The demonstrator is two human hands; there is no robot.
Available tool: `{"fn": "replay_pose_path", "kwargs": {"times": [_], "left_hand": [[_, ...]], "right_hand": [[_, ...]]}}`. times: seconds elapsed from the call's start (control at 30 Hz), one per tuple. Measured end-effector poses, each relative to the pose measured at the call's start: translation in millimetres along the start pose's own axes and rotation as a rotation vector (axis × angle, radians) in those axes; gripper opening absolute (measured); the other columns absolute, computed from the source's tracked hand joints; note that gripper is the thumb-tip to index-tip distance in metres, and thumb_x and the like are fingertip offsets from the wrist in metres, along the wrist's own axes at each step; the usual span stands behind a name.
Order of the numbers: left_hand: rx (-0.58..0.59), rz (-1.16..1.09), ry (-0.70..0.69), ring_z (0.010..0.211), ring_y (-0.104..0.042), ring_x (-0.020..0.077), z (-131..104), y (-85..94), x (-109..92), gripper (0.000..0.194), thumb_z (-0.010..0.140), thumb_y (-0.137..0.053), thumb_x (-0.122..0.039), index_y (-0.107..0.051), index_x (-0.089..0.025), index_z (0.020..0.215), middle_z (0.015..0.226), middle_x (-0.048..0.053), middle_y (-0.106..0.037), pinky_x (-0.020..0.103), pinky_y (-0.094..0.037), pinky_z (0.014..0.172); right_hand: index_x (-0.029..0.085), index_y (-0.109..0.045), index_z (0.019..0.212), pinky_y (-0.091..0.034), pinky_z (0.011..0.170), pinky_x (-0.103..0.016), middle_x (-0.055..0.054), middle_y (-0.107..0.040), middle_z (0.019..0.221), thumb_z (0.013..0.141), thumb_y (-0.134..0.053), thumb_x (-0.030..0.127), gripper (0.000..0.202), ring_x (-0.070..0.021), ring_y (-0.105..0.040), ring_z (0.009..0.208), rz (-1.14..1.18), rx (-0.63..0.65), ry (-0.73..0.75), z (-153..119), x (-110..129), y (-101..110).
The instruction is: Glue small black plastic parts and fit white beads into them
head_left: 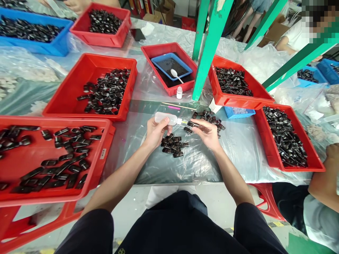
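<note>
My left hand [156, 131] is closed around a translucent squeeze bottle [164, 118], which lies sideways with its thin tip pointing right. Between the fingers of my right hand [207, 133] is a small glossy black part [193, 124], held close to the bottle's tip; whether they touch I cannot tell. Another black piece lies just under it. On the plastic-covered table, a loose pile of black parts [173, 144] sits below my hands. A second pile [212, 118] lies behind my right hand, which partly hides it.
Red trays of black parts stand left [90, 60] and right [312, 162]. A green post [209, 53] rises beyond my hands. Near it are a small white bottle [179, 93], thin sticks [174, 108] and a blue tray with a spoon [174, 73]. Another person's arm [324, 180] is at right.
</note>
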State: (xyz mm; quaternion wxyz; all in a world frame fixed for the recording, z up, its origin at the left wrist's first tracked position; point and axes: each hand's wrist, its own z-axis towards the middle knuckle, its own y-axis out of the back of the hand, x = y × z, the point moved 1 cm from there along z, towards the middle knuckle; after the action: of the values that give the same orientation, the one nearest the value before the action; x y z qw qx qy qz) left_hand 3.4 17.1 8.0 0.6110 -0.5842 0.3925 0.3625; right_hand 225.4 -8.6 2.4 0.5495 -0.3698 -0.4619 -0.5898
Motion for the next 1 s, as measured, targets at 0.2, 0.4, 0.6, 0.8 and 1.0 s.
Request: {"fn": "replay_pose_path", "kwargs": {"times": [0.2,0.4,0.6,0.8,1.0], "left_hand": [[-0.018,-0.027,0.019,0.044,-0.053,0.0103,1.0,0.9,1.6,0.052,0.064,-0.095,-0.059,-0.077,-0.015,0.084,0.055,-0.003,-0.058,0.023,-0.038,0.039],[-0.07,-0.064,0.043,0.044,-0.053,0.0101,5.4,1.5,-2.1,0.049,0.064,-0.094,-0.057,-0.074,-0.015,0.078,0.053,-0.002,-0.056,0.022,-0.037,0.039],[-0.077,-0.127,0.097,0.047,-0.056,0.0094,6.6,-0.7,-8.1,0.051,0.061,-0.094,-0.057,-0.076,-0.016,0.086,0.06,-0.001,-0.063,0.021,-0.04,0.04],[-0.076,-0.135,0.111,0.048,-0.055,0.0096,6.2,-1.1,-9.1,0.047,0.065,-0.089,-0.055,-0.075,-0.017,0.089,0.061,0.0,-0.064,0.022,-0.039,0.041],[-0.07,-0.126,0.119,0.048,-0.054,0.0101,5.8,-0.3,-8.3,0.045,0.067,-0.087,-0.055,-0.076,-0.017,0.089,0.061,0.0,-0.063,0.024,-0.038,0.042]], "right_hand": [[0.029,-0.087,0.114,-0.049,0.057,-0.03,-0.003,-0.077,0.092,0.089,-0.085,0.044,0.03,-0.0137,-0.055,0.066,-0.013,-0.035,-0.024,1.0,-3.5,1.0],[0.027,-0.084,0.115,-0.055,0.061,-0.03,-0.005,-0.079,0.103,0.084,-0.086,0.057,0.042,-0.0141,-0.061,0.07,0.069,-0.067,-0.097,4.2,-8.3,3.1],[0.024,-0.082,0.112,-0.042,0.049,-0.027,-0.003,-0.075,0.085,0.087,-0.077,0.074,0.056,-0.012,-0.054,0.058,0.141,-0.081,-0.19,6.4,-3.4,2.5],[0.021,-0.07,0.069,-0.036,0.048,-0.028,0.002,-0.05,0.054,0.092,-0.063,0.083,0.067,-0.0103,-0.04,0.048,0.047,-0.049,-0.206,6.4,-0.2,2.8],[0.022,-0.079,0.098,-0.042,0.053,-0.03,0.0,-0.064,0.069,0.091,-0.068,0.078,0.058,-0.0128,-0.047,0.054,-0.003,-0.093,-0.168,7.0,-5.5,1.8]]}}
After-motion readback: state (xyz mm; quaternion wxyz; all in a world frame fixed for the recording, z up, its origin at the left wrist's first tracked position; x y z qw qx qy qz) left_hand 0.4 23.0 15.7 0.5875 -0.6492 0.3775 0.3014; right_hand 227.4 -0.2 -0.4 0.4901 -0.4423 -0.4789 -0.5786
